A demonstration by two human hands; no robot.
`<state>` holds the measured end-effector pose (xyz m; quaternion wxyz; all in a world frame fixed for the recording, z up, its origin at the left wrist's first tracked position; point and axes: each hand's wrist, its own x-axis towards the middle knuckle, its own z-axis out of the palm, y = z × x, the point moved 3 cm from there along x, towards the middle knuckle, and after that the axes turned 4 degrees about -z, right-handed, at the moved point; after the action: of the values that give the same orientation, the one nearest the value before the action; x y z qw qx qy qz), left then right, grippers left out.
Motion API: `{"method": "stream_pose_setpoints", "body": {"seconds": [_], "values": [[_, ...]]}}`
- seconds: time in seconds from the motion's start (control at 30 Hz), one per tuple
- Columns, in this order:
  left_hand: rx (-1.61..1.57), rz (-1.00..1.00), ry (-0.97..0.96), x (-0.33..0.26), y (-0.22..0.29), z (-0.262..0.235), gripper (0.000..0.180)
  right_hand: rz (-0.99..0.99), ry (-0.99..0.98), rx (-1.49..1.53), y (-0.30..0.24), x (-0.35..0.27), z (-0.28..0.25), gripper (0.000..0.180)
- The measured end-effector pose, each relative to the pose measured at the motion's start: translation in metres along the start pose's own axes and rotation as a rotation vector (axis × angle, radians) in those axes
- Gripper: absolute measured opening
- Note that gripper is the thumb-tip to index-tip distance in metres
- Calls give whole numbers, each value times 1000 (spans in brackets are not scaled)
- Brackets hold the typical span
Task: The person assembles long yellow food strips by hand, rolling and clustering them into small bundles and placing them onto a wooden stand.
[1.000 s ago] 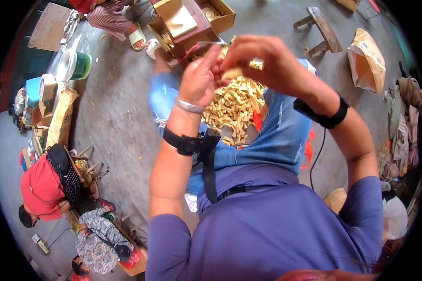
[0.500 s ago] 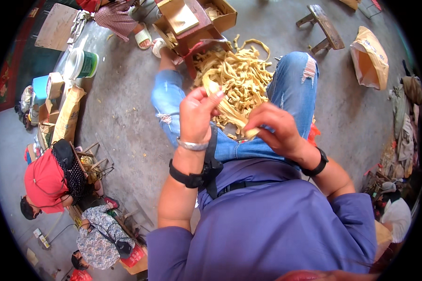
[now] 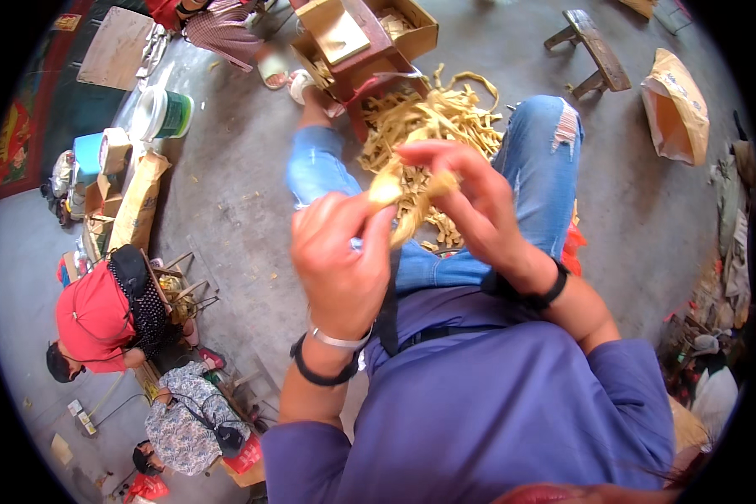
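At frame centre, the left hand (image 3: 338, 248) and right hand (image 3: 479, 210) pinch a bent, yellow-tan, ribbon-like strip (image 3: 408, 223) in their fingers, one stretch slanting toward upper right; grey concrete floor (image 3: 231, 197) spreads leftward.

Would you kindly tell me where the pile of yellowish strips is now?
In the head view, the pile of yellowish strips lies on the floor above and right of centre, between the jeans legs, beside the reddish-brown stand, partly behind the right hand.
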<state>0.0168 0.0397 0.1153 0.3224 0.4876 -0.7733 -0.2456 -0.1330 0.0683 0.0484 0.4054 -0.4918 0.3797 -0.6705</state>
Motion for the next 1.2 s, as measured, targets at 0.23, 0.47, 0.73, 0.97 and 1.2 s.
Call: {"method": "stream_pose_setpoints", "body": {"seconds": [0.23, 0.47, 0.73, 0.97, 1.2], "values": [[-670, -274, 74, 10, 39, -35, 12, -193, -204, 496, -64, 0, 4, 9], [-944, -690, -70, -7, -14, 29, 11, -540, -357, -593, -42, -13, 7, 38], [-1269, -901, -126, -9, -33, 42, 16, -698, -202, -859, -12, -30, 18, 33], [-962, -729, -227, -18, -41, 37, 16, -161, -113, -428, -12, -22, 2, 15], [-642, -538, -165, -21, -25, 25, 10, -152, -36, -104, 3, -11, -12, 18]]}}
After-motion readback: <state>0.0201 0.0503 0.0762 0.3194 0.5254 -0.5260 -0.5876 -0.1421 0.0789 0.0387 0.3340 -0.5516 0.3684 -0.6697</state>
